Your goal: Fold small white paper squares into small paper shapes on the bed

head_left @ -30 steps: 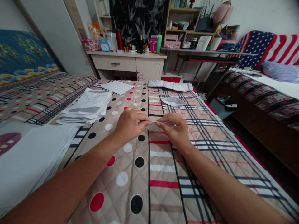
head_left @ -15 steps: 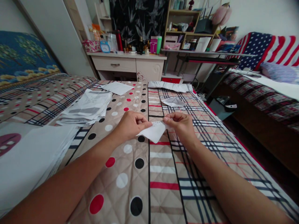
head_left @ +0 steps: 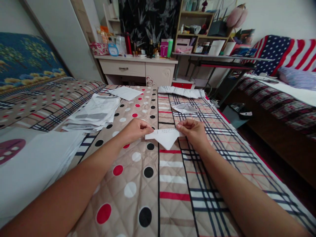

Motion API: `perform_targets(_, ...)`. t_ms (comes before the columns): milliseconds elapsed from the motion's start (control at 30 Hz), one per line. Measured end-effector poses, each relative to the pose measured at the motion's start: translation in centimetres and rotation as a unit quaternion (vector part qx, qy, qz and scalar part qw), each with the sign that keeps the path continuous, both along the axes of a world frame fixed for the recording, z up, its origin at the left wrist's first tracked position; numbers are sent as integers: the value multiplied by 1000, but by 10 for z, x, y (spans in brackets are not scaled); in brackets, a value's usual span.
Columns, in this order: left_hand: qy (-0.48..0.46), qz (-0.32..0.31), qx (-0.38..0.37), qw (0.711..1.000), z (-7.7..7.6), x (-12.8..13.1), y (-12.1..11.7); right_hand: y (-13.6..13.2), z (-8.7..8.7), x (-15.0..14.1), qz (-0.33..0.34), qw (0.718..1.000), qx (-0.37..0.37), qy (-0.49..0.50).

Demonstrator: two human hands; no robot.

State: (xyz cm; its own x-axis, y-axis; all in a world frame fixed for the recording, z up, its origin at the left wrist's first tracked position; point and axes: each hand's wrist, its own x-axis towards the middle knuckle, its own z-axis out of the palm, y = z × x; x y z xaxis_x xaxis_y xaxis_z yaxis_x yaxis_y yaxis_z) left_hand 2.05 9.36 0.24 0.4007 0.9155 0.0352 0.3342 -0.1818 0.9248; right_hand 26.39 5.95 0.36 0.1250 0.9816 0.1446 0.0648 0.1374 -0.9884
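Note:
A small folded white paper (head_left: 167,139) is held just over the bedspread, its point toward me and a line of print along its far edge. My left hand (head_left: 137,131) pinches its left end between thumb and finger. At the right end, my right hand (head_left: 193,131) is closed on the paper the same way. Beyond my right hand lies another folded paper piece (head_left: 184,108). Farther back is a long pleated white paper strip (head_left: 181,92).
On the left are a pile of printed papers (head_left: 93,110) and a larger stack of white sheets (head_left: 37,164). A white sheet (head_left: 126,92) lies near the far edge of the patterned bedspread (head_left: 148,184). A cream dresser (head_left: 123,68) stands behind the bed.
My left hand has moved left to the paper's outer left end, uncovering more of its edge. My right hand still pinches the right end. The view has shifted slightly.

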Motion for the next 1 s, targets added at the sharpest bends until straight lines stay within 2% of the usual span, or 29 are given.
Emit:
perform_targets(67,-9,9,-10,1000,-2,-4,2,1,0,4,25,999,-6,-19)
perform_targets(133,-30,30,-21,999,-3,-7,4,0,1,7,84,995,-37,-34)
perform_targets(267,-89,89,-38,991,-2,-9,3,-5,7,9,272,950,-136,-74)
perform_targets(333,-111,112,-28,987,-1,-9,4,-8,11,7,306,937,-148,-84)
perform_targets(433,-145,182,18,972,-2,-13,10,-9,12,6,274,949,-134,-84)
perform_targets(500,-162,249,30,954,-3,-18,14,-7,10,4,226,965,-109,-80)
perform_targets(567,-168,276,15,946,-4,-19,14,-5,5,1,157,983,-59,-76)
perform_targets(633,-165,241,-18,956,-3,-13,8,-6,1,-5,67,992,14,-107)
perform_targets(667,-164,205,-38,964,-2,-7,3,-8,0,-8,19,987,56,-148)
perform_targets(733,-178,119,-98,972,1,9,-9,-14,-2,-15,-52,951,150,-265)
perform_targets(767,-202,81,-117,969,3,17,-15,-18,-2,-19,-61,926,196,-317)
perform_targets(800,-220,40,-135,965,5,25,-21,-21,-1,-22,-54,902,238,-355)
perform_targets(867,-254,26,-151,955,8,36,-30,-28,1,-27,-15,869,293,-398)
perform_targets(1000,-268,16,-159,950,9,40,-36,-37,7,-34,53,851,298,-430)
